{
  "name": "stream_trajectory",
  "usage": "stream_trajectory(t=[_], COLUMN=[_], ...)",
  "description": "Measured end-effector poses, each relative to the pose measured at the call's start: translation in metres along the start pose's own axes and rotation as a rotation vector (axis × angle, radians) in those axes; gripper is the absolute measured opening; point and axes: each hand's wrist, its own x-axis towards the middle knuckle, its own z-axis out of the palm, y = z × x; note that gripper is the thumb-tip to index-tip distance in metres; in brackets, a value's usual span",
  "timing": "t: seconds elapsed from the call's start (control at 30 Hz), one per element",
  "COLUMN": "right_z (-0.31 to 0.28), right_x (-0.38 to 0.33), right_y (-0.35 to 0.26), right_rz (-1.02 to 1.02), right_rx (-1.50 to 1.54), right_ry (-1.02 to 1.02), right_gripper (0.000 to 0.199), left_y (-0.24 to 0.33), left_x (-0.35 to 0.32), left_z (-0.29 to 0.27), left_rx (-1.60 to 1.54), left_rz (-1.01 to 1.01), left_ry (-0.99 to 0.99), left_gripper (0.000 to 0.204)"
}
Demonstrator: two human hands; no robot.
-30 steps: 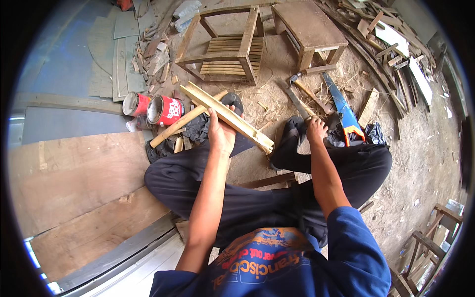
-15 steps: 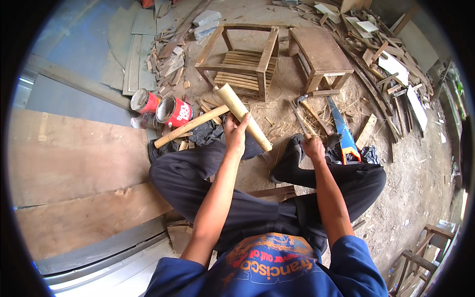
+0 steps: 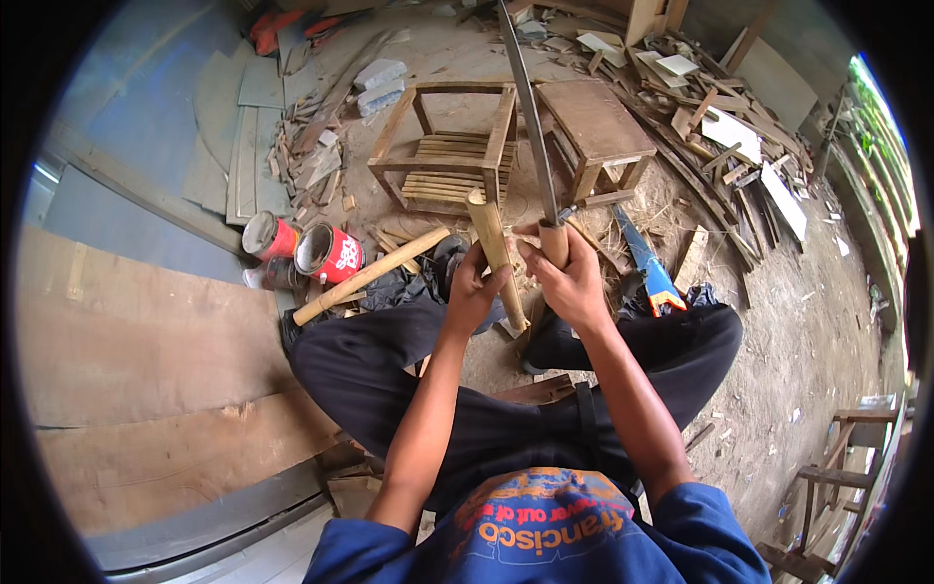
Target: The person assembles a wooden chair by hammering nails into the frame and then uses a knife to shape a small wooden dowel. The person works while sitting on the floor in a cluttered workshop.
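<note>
Bamboo piece (image 3: 492,243): sitting in front of the person, between the knees, leaning with its upper end tipping slightly left. Left hand (image 3: 475,292) is clamping it around the middle, thumb pressing across the near face.

Right hand (image 3: 574,282) is gripping the wooden handle of a long knife (image 3: 532,117), fingers wrapping round it. The blade is pointing away from the person, its tip running out past the top edge of view.

Change: half a second ago the knife was hanging low by the right foot; now it is standing raised, and the bamboo piece is leaning more steeply. The two hands are coming close together. Right fingertips are resting just beside the bamboo piece; cannot tell whether they are touching. The blade is staying apart from it.

Meaning, as judged: knife and bamboo piece are now lying within easy reach of each other, both firmly held, though no cut is being made.

Outward: a bamboo pole (image 3: 370,277) is lying to the left, near two red cans (image 3: 331,251). A blue saw (image 3: 638,248) is lying right. Beyond, a slatted wooden frame (image 3: 387,146) and a low table (image 3: 593,117) are standing side by side.
</note>
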Motion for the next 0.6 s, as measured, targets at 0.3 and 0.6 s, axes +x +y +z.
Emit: stream_trajectory(t=[0.3, 0.6], right_z=[0.009, -0.007], right_x=[-0.002, -0.028], right_y=[-0.028, 0.026], right_rz=[0.071, 0.079], right_rx=[0.033, 0.007], right_ry=[0.050, 0.089], right_gripper=[0.028, 0.035], left_y=[0.041, 0.046], left_x=[-0.004, -0.007], left_z=[0.011, 0.032], left_rx=[0.053, 0.170], left_rz=[-0.069, -0.039], left_ry=[-0.090, 0.111], left_gripper=[0.056, 0.051])
